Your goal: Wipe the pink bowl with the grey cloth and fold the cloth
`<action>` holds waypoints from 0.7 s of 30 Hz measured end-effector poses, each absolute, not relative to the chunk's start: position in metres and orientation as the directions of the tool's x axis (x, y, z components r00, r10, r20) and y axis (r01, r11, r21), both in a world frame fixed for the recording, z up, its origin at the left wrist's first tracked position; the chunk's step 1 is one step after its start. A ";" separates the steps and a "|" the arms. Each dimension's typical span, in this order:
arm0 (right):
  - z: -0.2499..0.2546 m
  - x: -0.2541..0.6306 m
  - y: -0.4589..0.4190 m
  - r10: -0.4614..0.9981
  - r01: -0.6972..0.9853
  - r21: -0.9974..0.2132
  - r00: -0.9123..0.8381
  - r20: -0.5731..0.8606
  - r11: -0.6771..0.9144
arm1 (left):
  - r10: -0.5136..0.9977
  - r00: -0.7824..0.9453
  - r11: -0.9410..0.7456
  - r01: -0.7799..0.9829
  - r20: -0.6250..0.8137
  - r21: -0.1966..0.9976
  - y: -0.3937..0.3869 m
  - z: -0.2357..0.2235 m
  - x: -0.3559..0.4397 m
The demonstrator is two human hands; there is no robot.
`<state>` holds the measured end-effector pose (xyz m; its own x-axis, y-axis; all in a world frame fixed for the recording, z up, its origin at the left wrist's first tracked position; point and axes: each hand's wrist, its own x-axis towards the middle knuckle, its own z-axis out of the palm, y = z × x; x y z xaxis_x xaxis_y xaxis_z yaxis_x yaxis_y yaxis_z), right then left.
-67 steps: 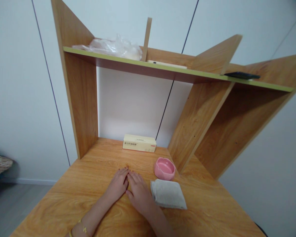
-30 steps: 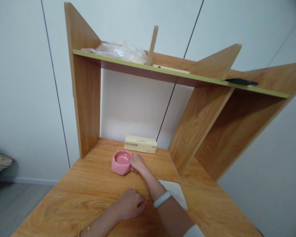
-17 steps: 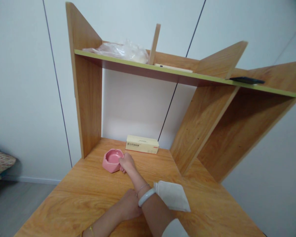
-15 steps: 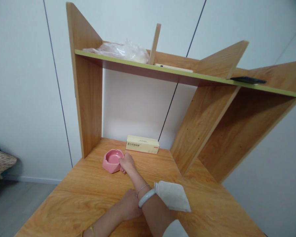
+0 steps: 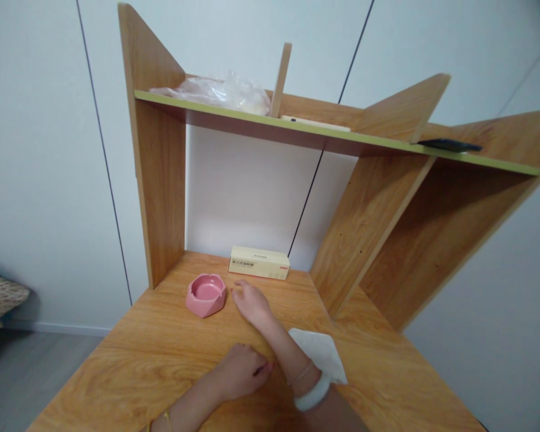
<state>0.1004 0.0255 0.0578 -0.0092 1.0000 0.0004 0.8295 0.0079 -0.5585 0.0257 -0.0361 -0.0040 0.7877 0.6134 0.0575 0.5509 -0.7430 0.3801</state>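
Note:
A pink faceted ashtray (image 5: 206,305) with notches in its rim sits on the wooden desktop, toward the back left. Just to its right, apart from it, my right hand (image 5: 252,301) holds nothing, its fingers spread. A bracelet and a pale bangle circle that wrist. Nearer to me, my left hand (image 5: 243,371) rests on the desk in a loose fist, and nothing shows in its fingers. A folded white cloth (image 5: 321,353) lies to the right, partly covered by my right forearm.
Against the back stands a long cream box (image 5: 260,265) with printed lettering. Above runs a wooden shelf (image 5: 252,117) carrying a clear plastic bag (image 5: 225,95), a flat white item (image 5: 317,124) and a dark flat object (image 5: 450,145). An upright panel (image 5: 364,222) divides the desk on the right.
My right hand has let go of the ashtray and drawn back to the right. The ashtray stays in place. My left hand, formerly partly behind the right forearm, now shows fully.

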 end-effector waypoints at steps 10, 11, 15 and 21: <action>0.029 0.192 -0.066 0.913 0.969 -0.083 -0.190 0.360 0.235 | 0.639 0.767 -0.746 0.603 0.050 0.284 -0.040 0.002 0.028; 0.025 0.199 -0.073 0.898 0.969 -0.020 -0.219 0.383 0.245 | 0.636 0.770 -0.749 0.602 0.046 0.276 -0.040 0.002 0.028; 0.013 0.215 -0.093 0.886 0.964 0.125 -0.265 0.381 0.235 | 0.614 0.788 -0.774 0.590 0.046 0.231 -0.042 0.002 0.029; -0.005 0.220 -0.097 0.932 0.934 0.343 -0.206 0.298 0.097 | 0.552 0.832 -0.825 0.536 0.055 0.179 -0.054 0.005 0.033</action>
<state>0.2201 -0.0974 -0.0053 -0.2064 0.9319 0.2984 0.9344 0.0972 0.3427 0.0325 -0.0544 0.0052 0.8321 0.5519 0.0549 0.5357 -0.8253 0.1786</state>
